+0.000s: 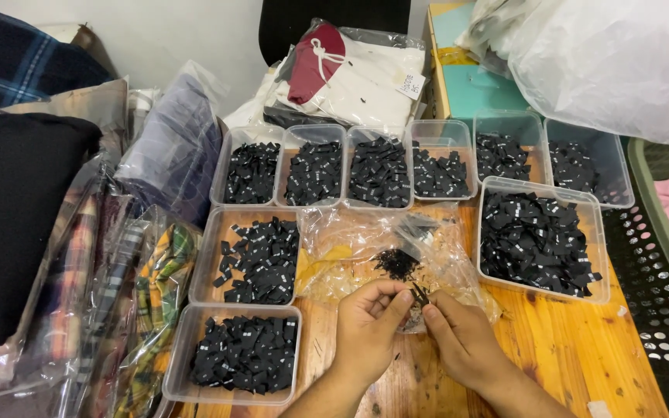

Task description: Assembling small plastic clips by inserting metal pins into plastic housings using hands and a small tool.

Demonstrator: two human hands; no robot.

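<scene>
Wooden table (567,340): both hands pinch small black label (420,293).

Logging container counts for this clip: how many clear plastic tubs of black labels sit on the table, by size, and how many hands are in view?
Small clear tubs of black labels: 8
Large clear tub: 1
Hands, left hand and right hand: 2
Total: 11

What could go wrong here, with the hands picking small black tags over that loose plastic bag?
1. Both hands, left and right, pinch one small black tag above the crinkled clear bag; a slip could lose it in the folds.
2. The small tag pile sits on loose plastic, so tugging the bag may scatter it.
3. Open trays stand close together; tags could likely get mixed between them.
</scene>
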